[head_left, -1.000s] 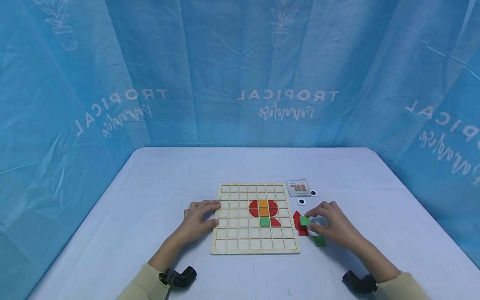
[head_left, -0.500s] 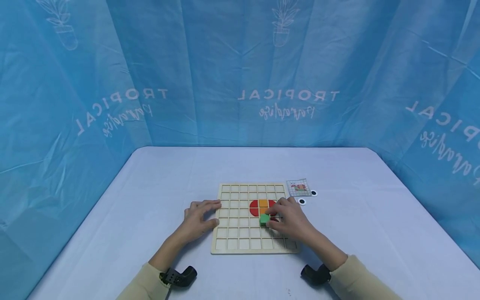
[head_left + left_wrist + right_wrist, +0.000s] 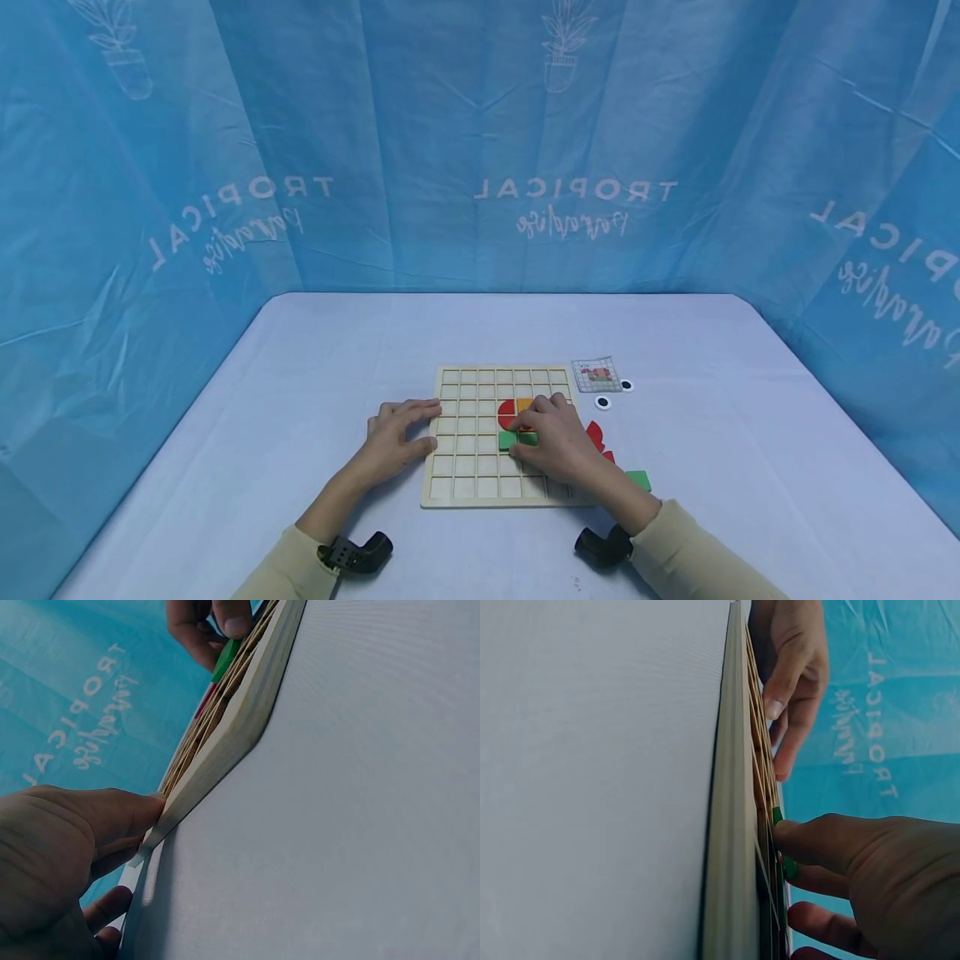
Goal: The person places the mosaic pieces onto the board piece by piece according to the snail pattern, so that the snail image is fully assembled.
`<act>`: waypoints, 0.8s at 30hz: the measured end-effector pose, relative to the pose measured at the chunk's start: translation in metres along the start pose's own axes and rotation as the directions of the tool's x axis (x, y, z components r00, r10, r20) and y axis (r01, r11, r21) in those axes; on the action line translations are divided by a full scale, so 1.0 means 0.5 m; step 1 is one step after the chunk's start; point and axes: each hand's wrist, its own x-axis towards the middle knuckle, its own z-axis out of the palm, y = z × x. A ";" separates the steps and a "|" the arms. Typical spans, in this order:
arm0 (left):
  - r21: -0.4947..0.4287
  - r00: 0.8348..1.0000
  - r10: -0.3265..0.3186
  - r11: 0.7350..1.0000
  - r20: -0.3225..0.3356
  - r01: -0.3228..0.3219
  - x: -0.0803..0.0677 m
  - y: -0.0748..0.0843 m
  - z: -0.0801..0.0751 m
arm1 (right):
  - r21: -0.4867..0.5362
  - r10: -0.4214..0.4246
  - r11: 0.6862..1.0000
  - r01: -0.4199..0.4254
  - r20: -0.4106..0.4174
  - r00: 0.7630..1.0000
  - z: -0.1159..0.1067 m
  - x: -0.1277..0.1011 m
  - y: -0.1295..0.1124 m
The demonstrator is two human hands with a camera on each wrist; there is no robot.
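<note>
Wooden gridded board under right hand pressing flat green squares.

Two hands — one board — two discs.

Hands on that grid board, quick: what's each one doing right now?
Left hand: open, fingers resting on the wooden board's left edge.
Right hand: fingers on a green square in the board; a grip cannot be told.

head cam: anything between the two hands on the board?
Only empty grid cells of the board lie between the left hand and the right hand, which presses a green tile. Head view shows it.
</note>
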 end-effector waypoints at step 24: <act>-0.011 1.000 0.021 1.000 -0.010 -0.021 -0.001 -0.001 -0.002 | 0.081 0.120 0.990 -0.115 -0.068 0.990 -0.074 -0.029 0.086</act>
